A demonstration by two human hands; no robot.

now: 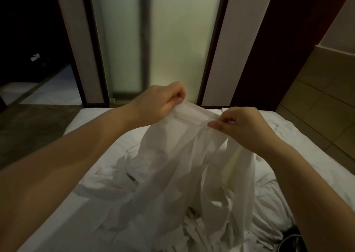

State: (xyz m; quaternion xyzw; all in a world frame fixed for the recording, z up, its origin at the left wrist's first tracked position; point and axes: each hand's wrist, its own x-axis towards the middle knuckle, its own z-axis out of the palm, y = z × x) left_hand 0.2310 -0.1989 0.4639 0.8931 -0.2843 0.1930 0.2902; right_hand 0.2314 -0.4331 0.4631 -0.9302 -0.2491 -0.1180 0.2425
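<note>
A thin white sheet (172, 165) is lifted above the bed (92, 117), its hemmed top edge stretched between both hands. My left hand (159, 101) pinches the left end of that hem with curled fingers. My right hand (244, 124) pinches the right end, thumb and fingertips pressed together on the fabric. The rest of the sheet hangs down in folds and bunches on the mattress in front of me.
The bed's white bedding lies rumpled to the right (278, 174). Beyond the foot of the bed stands a frosted glass panel (172, 40) in dark frames. Dark carpet (34, 128) is on the left, a tiled wall (322, 101) on the right. A dark object (290, 238) lies at the lower right.
</note>
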